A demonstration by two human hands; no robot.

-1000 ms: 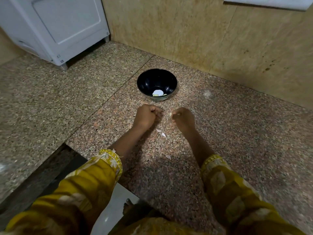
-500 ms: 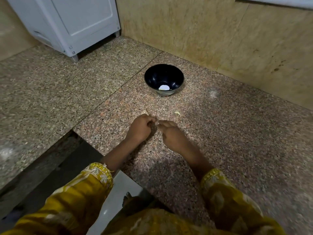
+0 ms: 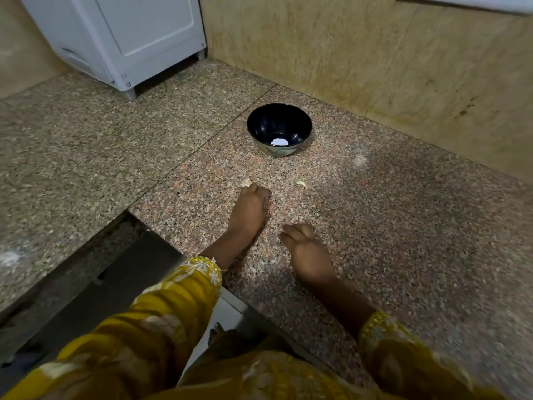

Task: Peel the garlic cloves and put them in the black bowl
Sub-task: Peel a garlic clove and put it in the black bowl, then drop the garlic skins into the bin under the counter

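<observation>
the black bowl (image 3: 259, 122) stood in the upper middle of the frame on the speckled granite tabletop (image 3: 403, 226), well apart from both hands. a pale piece (image 3: 279, 142) was seen at its bottom. it was judged to be one peeled clove, though glare could not be ruled out. two garlic cloves were seen outside the bowl, below it in the frame. the first clove (image 3: 246, 182) lay at the tips of the left hand (image 3: 249, 210), and the second clove (image 3: 301, 183) lay free a little to the right. whether either was peeled could not be told. the task was judged to be early, with at most one clove delivered and at least two left.

the hands were held apart. the left hand was curled, knuckles up, with its fingertips at the first clove; whether the clove was gripped or merely touched could not be told. the right hand (image 3: 307, 252) was rested lower in the frame with loosely bent fingers, and nothing was seen in it.

the tabletop was met by a beige stone wall (image 3: 375, 67) along the upper right. a white cabinet (image 3: 129, 39) was seen in the upper left, and a darker lower ledge (image 3: 86, 284) at the lower left.
</observation>
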